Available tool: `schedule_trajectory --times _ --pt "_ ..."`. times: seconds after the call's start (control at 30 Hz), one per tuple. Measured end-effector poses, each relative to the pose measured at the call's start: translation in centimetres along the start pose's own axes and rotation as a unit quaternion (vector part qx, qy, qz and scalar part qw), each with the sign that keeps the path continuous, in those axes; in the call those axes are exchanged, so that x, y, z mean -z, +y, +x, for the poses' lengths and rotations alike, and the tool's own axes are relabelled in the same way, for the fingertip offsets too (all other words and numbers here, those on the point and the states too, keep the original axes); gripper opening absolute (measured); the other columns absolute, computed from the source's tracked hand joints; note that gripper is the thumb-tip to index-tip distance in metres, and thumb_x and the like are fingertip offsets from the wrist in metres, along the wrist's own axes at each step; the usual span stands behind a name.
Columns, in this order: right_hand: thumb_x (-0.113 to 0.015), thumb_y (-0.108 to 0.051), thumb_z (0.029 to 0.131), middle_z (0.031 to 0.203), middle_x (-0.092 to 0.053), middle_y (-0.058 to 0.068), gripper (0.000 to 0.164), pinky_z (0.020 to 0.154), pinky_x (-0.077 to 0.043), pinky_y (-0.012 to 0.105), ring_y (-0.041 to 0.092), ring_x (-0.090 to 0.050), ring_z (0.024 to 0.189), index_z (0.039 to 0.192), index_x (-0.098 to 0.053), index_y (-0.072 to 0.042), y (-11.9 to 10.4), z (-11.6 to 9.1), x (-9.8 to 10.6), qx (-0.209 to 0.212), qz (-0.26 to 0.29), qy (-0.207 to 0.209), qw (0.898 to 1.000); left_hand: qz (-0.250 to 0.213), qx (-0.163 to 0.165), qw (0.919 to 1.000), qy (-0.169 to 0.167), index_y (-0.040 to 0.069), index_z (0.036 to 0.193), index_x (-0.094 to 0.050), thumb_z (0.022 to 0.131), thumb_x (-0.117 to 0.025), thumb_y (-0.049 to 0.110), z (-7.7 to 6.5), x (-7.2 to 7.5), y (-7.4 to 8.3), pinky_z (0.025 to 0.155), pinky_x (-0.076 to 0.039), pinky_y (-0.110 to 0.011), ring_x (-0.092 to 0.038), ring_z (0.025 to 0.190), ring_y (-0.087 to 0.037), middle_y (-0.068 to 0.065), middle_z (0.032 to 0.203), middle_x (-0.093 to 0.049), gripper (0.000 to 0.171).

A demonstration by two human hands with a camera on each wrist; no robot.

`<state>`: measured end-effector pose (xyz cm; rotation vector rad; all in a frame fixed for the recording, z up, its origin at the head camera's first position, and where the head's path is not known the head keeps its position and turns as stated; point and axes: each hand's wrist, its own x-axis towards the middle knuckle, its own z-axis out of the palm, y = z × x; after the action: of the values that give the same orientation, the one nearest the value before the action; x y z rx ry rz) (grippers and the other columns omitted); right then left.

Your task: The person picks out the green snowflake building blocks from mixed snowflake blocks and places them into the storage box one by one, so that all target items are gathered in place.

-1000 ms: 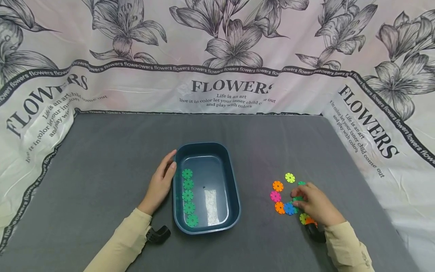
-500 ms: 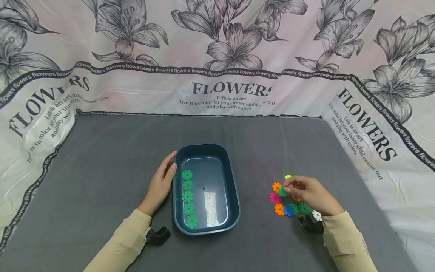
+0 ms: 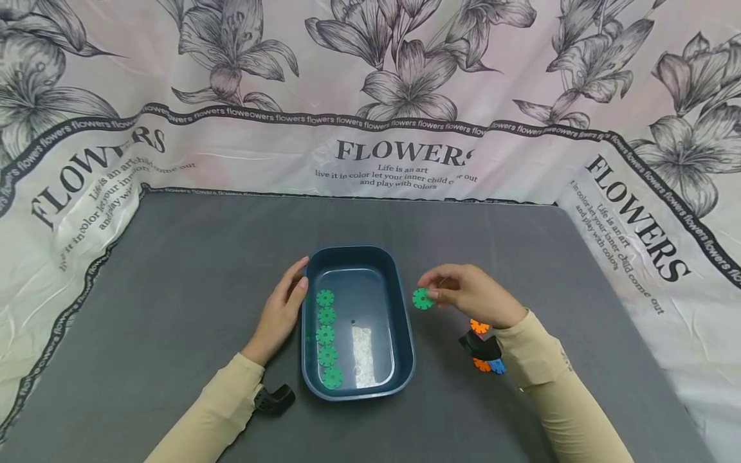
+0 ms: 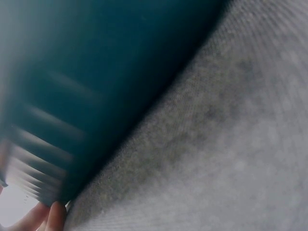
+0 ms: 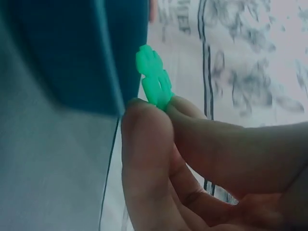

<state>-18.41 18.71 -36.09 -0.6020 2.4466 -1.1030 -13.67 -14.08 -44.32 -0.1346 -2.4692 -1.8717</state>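
Note:
My right hand (image 3: pixel 463 292) pinches a green notched plastic disc (image 3: pixel 422 298) between thumb and fingers. It is in the air just right of the blue tray (image 3: pixel 408 334). In the right wrist view, the green disc (image 5: pixel 154 79) shows nearly edge-on, with the tray's outer wall (image 5: pixel 72 53) behind it. My left hand (image 3: pixel 278 315) rests its fairly straight fingers against the tray's left side. The left wrist view shows fingertips (image 4: pixel 55 216) beside the tray wall (image 4: pixel 96 106). Several green discs (image 3: pixel 325 335) lie in a column along the inside left of the tray.
Right of the tray, an orange disc (image 3: pixel 479 326), another orange disc (image 3: pixel 481 365) and a blue disc (image 3: pixel 496 366) show on the grey cloth (image 3: pixel 231 238). My right forearm and a black wrist camera (image 3: pixel 483 346) hide other discs. A flower-printed sheet (image 3: pixel 405 154) borders the cloth.
My right hand has lifted a green disc from the loose discs and carried it left toward the tray. The left hand stays at the tray's side.

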Motion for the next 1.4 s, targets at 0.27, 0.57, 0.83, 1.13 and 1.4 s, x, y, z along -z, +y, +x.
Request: schedule_trajectory --times 0.27,0.57,0.83,1.13,1.4 --pt "-0.058 0.002 0.092 0.095 -0.063 0.006 0.02 0.074 -0.055 0.03 0.018 -0.062 0.08 0.108 -0.067 -0.004 -3.0 2.7 -2.4 0.086 -0.008 -0.102 0.991 -0.006 -0.006 1.0 0.002 0.016 0.149 -0.034 0.104 -0.043 0.021 -0.1 0.0 0.0 0.105 -0.035 -0.05 -0.046 0.123 -0.032 -0.018 0.138 -0.045 0.046" --pt "-0.061 -0.001 0.091 0.087 -0.063 0.0 0.017 0.064 -0.051 0.022 0.005 -0.056 0.07 0.105 -0.069 -0.005 -4.8 4.2 -5.9 0.107 -0.092 -0.196 0.97 -0.009 -0.008 0.9999 -0.002 0.017 0.149 -0.034 0.104 -0.042 0.022 0.1 0.3 -0.2 0.104 -0.036 -0.049 -0.046 0.122 -0.031 -0.017 0.138 -0.045 0.046" --pt "-0.058 0.006 0.088 0.08 -0.062 0.0 0.018 0.06 -0.046 0.019 0.005 -0.052 0.064 0.098 -0.069 -0.004 -5.8 5.0 -8.6 0.113 -0.112 -0.242 0.957 -0.014 -0.003 0.9999 -0.006 0.017 0.149 -0.034 0.104 -0.042 0.022 0.3 0.5 -0.1 0.105 -0.035 -0.049 -0.045 0.125 -0.031 -0.017 0.14 -0.044 0.046" --pt "-0.061 0.009 0.083 0.075 -0.063 -0.001 0.019 0.06 -0.044 0.018 0.004 -0.048 0.063 0.088 -0.069 -0.008 -6.8 5.4 -10.3 0.085 -0.154 -0.285 0.942 -0.015 -0.003 0.9999 -0.006 0.017 0.149 -0.034 0.104 -0.041 0.022 0.3 0.6 0.0 0.105 -0.034 -0.05 -0.044 0.127 -0.032 -0.017 0.141 -0.044 0.046" --pt "-0.063 0.013 0.081 0.072 -0.061 -0.002 0.022 0.06 -0.046 0.018 0.005 -0.05 0.062 0.088 -0.068 -0.007 -6.9 5.6 -10.9 0.043 -0.163 -0.31 0.936 -0.012 -0.005 0.9999 -0.003 0.016 0.149 -0.035 0.104 -0.042 0.022 0.4 0.6 0.0 0.107 -0.033 -0.05 -0.043 0.128 -0.031 -0.016 0.143 -0.043 0.046"
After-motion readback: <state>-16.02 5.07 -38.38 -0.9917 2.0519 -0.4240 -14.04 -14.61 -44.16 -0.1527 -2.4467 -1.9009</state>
